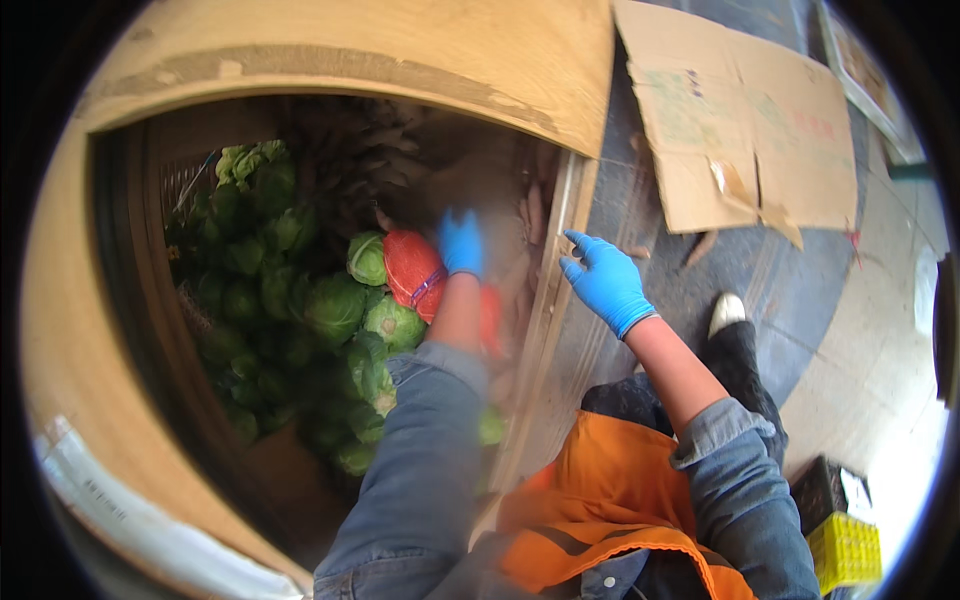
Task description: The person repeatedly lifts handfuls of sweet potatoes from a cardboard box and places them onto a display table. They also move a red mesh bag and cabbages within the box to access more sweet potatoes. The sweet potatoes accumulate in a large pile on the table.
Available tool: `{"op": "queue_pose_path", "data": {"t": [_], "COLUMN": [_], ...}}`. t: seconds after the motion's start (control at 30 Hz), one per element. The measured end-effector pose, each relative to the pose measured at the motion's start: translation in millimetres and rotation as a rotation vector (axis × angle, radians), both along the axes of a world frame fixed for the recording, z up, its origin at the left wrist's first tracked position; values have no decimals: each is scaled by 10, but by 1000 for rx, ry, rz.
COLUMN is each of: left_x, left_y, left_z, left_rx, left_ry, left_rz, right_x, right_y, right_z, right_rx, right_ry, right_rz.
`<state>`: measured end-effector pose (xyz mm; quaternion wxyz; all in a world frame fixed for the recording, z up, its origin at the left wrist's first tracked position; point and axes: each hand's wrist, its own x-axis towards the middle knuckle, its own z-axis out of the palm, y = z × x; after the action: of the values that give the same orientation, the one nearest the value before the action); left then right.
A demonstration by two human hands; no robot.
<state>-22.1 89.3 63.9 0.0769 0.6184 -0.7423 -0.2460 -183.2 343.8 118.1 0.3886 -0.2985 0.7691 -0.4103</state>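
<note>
My left hand (460,244), in a blue glove, reaches down through a wood-framed opening. Beside it lies a red mesh bag (413,274) with a purple tie. Blur over the fingers hides whether they grip the bag. Green cabbages (337,306) are heaped to the left of the bag, and one pale cabbage (395,323) sits just below it. My right hand (607,281), also blue-gloved, hovers near the wooden edge (564,251) of the opening. Its fingers are apart and hold nothing.
Long brown roots (534,214), like sweet potatoes, lie inside near the right edge. A flattened cardboard sheet (750,127) covers part of the dark floor, with a loose root (702,248) by it. A yellow plastic crate (846,551) and a black crate (819,495) stand at lower right.
</note>
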Motion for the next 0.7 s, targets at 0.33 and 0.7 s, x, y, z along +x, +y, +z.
{"op": "queue_pose_path", "data": {"t": [0.33,0.7], "left_x": [-418,-614], "left_y": [-1366,-2947], "left_z": [-360,402], "left_rx": [-88,108], "left_ry": [698,823], "left_rz": [119,272], "right_x": [-62,53], "right_y": [-1312,-1399], "right_z": [-1148,-1168], "right_rx": [-182,-39], "right_ry": [1019,932], "right_rz": [539,482]}}
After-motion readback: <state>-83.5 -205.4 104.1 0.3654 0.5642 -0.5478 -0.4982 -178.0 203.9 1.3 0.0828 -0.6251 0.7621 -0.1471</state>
